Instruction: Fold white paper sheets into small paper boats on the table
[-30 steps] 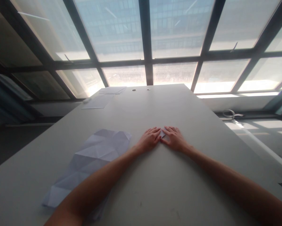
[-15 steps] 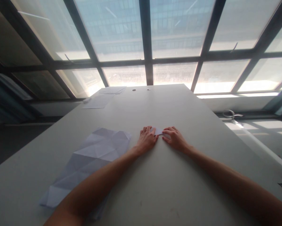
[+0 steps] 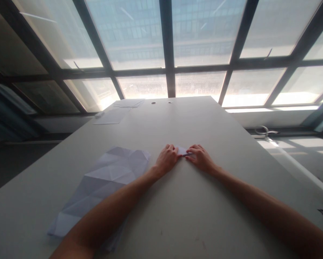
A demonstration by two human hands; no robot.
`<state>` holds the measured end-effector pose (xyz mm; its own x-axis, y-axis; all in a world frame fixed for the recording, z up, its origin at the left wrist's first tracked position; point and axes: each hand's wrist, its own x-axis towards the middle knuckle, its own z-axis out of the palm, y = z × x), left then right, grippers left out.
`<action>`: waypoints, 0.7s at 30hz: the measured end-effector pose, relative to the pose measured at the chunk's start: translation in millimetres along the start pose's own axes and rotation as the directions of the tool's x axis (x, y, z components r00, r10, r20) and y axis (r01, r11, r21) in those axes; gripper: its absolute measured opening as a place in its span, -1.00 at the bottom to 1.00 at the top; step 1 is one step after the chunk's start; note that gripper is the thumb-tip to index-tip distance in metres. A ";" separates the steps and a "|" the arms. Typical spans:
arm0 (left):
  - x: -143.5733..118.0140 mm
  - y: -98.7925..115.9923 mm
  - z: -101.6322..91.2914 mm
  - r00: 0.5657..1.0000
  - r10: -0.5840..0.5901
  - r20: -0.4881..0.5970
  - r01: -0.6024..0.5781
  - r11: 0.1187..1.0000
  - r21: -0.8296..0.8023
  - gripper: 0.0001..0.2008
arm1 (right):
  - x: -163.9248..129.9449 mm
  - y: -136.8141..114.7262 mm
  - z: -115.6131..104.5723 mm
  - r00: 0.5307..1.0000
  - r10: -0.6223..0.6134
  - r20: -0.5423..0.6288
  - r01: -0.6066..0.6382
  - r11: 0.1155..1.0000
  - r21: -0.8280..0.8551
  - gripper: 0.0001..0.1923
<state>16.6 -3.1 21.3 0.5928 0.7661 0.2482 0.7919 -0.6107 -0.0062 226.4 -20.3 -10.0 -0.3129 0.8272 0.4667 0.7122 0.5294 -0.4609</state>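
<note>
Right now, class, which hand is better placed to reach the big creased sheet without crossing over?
Left. The left hand lies next to the creased sheet, which is on its own side of the table. The right hand is beyond the small folded paper and would probably have to cross over.

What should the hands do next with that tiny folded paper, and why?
Probably press the fold flat with a fingertip. The small folded paper lies on the table between the left hand and the right hand, both pinching its edges, and its near edge seems slightly lifted, so the crease looks unfinished.
</note>
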 end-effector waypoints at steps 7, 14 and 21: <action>0.2 3.4 -5.0 0.999 0.021 0.043 -0.021 1.000 0.007 -0.66 | 0.8 -2.3 -1.9 0.999 0.045 -0.018 -0.045 0.999 -0.006 -0.81; -0.4 6.0 -5.6 0.995 0.050 0.083 -0.052 0.998 0.028 -0.78 | 0.4 -0.8 -2.4 0.994 0.100 -0.034 -0.100 0.995 -0.009 -0.87; 0.2 8.0 -7.4 0.996 0.018 0.086 -0.016 1.000 -0.025 -0.79 | 0.7 -3.8 -3.9 0.987 0.150 -0.051 -0.147 0.987 0.065 -0.81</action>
<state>22.0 -9.3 28.5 0.6177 0.7692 0.1637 0.7782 -0.6279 0.0137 226.0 -22.5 -5.0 -0.1701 0.8867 0.4300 0.7080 0.4135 -0.5725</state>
